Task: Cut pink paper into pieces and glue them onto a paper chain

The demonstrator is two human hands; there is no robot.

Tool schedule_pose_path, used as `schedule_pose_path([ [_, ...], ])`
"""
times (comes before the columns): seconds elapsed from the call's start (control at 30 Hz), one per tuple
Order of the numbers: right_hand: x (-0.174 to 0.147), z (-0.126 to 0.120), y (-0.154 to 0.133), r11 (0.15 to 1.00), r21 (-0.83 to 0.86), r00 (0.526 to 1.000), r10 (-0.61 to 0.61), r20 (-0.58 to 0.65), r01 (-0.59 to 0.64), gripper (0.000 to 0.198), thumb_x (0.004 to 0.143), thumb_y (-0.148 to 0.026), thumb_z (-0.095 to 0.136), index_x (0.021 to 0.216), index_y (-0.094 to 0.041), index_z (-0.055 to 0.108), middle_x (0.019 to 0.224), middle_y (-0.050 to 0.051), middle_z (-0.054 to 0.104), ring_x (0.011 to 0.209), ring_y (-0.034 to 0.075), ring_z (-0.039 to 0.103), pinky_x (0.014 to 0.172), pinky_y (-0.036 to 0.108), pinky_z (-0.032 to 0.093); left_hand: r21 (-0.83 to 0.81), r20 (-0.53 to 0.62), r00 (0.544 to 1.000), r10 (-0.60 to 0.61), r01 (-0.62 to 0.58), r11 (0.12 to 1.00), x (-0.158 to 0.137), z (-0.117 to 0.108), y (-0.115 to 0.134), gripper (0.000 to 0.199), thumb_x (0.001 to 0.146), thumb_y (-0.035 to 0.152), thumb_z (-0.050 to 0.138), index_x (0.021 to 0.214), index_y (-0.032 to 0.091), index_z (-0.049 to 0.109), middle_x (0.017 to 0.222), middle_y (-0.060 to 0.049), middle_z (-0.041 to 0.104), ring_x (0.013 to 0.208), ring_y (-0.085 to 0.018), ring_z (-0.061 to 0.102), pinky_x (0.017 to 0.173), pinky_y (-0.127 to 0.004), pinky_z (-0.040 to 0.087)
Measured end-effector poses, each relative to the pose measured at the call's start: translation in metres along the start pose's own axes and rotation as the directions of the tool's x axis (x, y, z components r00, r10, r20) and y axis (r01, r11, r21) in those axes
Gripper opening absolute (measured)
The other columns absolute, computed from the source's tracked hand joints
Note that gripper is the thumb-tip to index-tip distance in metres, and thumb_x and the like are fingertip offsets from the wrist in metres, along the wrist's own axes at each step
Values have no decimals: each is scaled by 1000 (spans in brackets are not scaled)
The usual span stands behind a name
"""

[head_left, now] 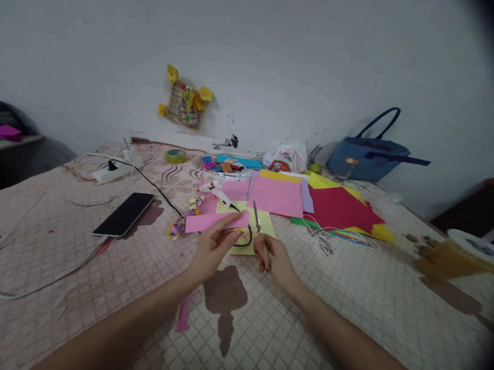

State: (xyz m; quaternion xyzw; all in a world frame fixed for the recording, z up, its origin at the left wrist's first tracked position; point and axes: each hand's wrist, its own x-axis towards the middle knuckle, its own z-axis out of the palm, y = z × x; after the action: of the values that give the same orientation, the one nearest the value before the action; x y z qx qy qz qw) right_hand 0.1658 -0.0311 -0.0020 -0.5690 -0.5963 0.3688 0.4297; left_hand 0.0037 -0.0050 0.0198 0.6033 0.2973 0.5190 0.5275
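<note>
My left hand (pixel 214 243) is closed on a pink paper strip (pixel 199 222), its fingers lying along the strip's right part. In my right hand (pixel 273 255) is a pair of scissors (pixel 257 217), blades pointing up and away, just right of the strip's end and apart from it. Under both lies a pale yellow sheet (pixel 267 228). A white glue gun (pixel 218 193) with a black cord rests just beyond the strip. Small colourful paper scraps (pixel 182 223) are gathered at the strip's left.
Pink sheets (pixel 274 196), red paper (pixel 342 209) and white string (pixel 323 241) lie to the right. A phone (pixel 124 215) on a cable and a power strip (pixel 117 168) are at left. A blue bag (pixel 364 158) leans on the wall; a yellow tub (pixel 455 258) stands at far right.
</note>
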Motion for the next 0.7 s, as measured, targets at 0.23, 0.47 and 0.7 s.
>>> schedule_pose_path([
  [0.23,34,-70,30,537,-835,988,-26,-154,-116,25,80,-40,50,77,-16,58,70,9,63,65,19,56,53,26,28,118,96,995,-15,4,993,3,-2,-7,16,79,26,57,89,15,63,84,-5,62,71,-12,57,62,-23,47],
  [0.47,28,-71,14,875,-474,980,-168,-107,98,31,82,-41,45,78,-15,60,79,8,61,72,17,56,60,26,37,29,359,930,-73,68,997,-1,2,-2,12,82,22,52,92,16,52,75,0,51,63,-8,49,59,-21,40],
  [0.7,3,-11,1,859,457,942,80,326,-231,30,74,-46,59,71,-16,57,54,-3,51,43,7,42,39,18,29,246,615,768,-178,28,969,-8,4,1,12,82,24,50,86,15,58,77,-1,56,67,-10,48,63,-21,39],
])
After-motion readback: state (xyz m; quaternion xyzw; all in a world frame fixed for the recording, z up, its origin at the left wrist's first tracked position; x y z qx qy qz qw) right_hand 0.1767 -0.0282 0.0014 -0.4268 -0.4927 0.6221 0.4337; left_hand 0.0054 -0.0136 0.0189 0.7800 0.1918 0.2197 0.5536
